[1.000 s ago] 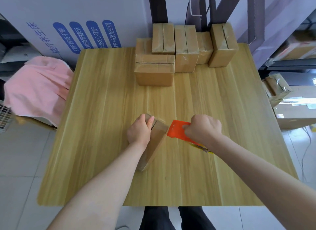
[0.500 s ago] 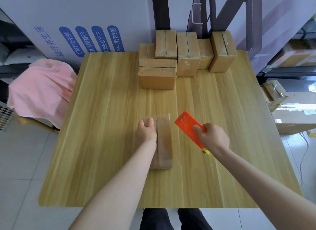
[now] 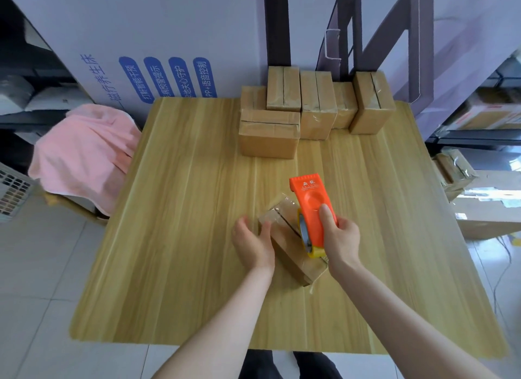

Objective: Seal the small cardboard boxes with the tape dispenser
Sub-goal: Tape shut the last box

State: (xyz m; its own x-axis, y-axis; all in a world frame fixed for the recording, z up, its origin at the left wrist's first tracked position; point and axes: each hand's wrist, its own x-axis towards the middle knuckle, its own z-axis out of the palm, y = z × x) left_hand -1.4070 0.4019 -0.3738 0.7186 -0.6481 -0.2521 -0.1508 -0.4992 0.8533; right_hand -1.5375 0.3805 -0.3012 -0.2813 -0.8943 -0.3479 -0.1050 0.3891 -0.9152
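Head view, the only one. Your right hand point(image 3: 341, 240) grips the orange tape dispenser point(image 3: 313, 209), with the fingers wrapped round its body and the thumb flat on its face. Half a second ago the dispenser was off to the right, clear of the box. Now it sits over the small box point(image 3: 290, 251), with the roll end low at the near end and the blade end pointing away.

The box has also swung from straight to angled on the table point(image 3: 169, 237), mid-table and just in front of you. Your left hand point(image 3: 253, 243) has slid to the box's left side. The thumb touches the top edge and the fingers are loosely curved, not clamped.

Glossy tape already shows on the top, and a tail hangs off the near corner. This looks like the start of another strip. The other boxes point(image 3: 270, 133) are stacked at the far edge.
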